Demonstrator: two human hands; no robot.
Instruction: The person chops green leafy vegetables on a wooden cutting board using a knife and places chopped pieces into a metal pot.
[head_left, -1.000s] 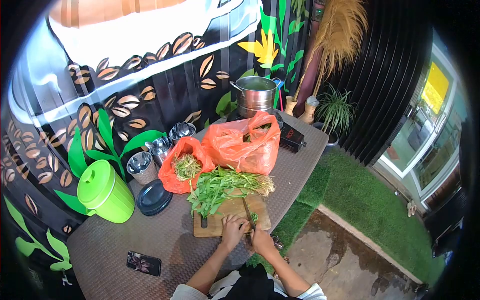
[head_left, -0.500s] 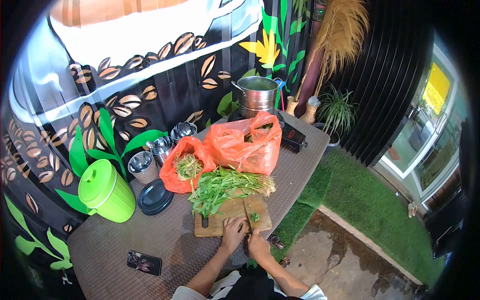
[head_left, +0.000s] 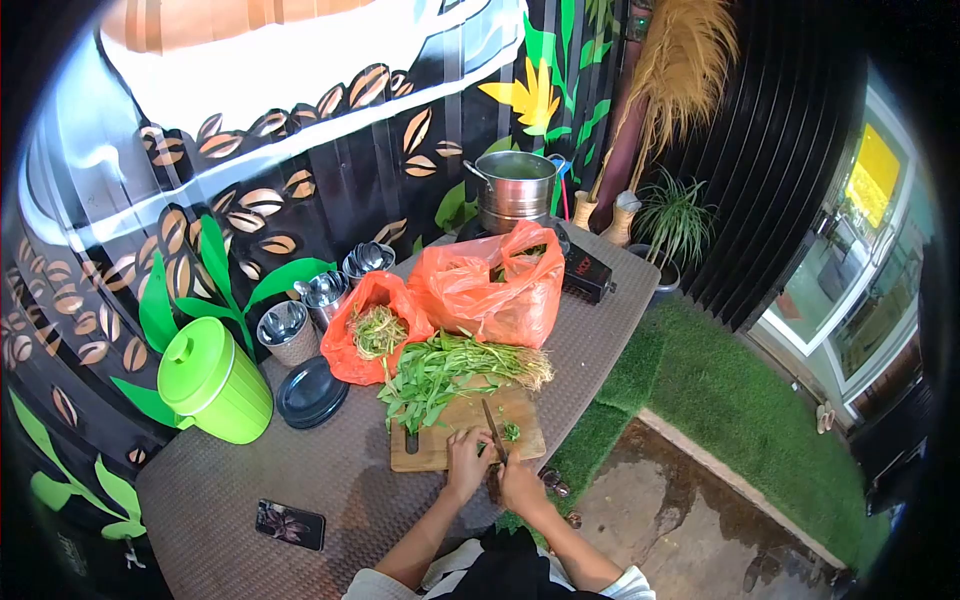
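Observation:
My right hand (head_left: 523, 487) is closed around the handle of a knife (head_left: 494, 425), whose blade points away from me over a wooden cutting board (head_left: 432, 456). Beside the blade, my left hand (head_left: 467, 462) has its fingers curled down on the board, with a little green showing at the fingertips. A small heap of chopped greens (head_left: 511, 432) lies just right of the blade. Across the far part of the board stretches a bunch of long-stemmed leafy greens (head_left: 430, 383), its root ends to the right.
Behind the greens stand an orange bag of trimmings (head_left: 340, 362) and a larger orange bag (head_left: 485, 300). A steel pot (head_left: 517, 195) sits at the back. Leftward are cups of cutlery (head_left: 290, 345), dark plates (head_left: 312, 393), a green lidded jug (head_left: 225, 395) and a phone (head_left: 290, 525).
The knife blade has tilted slightly to the left beside my left fingers. Both hands stay at nearly the same spot on the board.

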